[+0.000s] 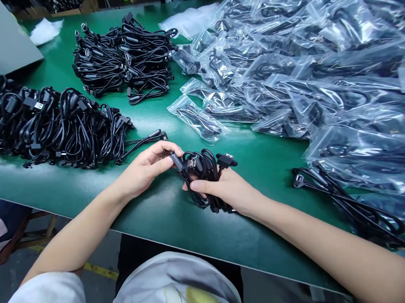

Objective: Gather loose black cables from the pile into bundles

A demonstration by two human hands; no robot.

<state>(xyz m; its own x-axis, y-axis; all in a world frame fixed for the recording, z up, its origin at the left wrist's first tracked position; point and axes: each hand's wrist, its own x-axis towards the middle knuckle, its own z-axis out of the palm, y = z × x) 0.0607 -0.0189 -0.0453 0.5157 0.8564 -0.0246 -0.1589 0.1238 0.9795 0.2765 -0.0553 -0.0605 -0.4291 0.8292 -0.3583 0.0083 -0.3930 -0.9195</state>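
We seem to be arranging cables — left hand (147, 166) pinching a dark cylinder (176, 161), right hand's grip (229, 189) clamped round the black cable bundle (207, 167) above the counter (152, 223) — which calls for keeping its loops together.

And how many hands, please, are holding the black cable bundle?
2: the left hand at the left end of the cable bundle, the right hand around its right part. I see no others.

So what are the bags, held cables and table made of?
Bags: probably thin plastic film, clear and glossy; it creases and contents show through. Held cables: likely rubbery plastic, black with a soft sheen, bending in loops. Table: smooth, slightly shiny green, perhaps paint or a mat.
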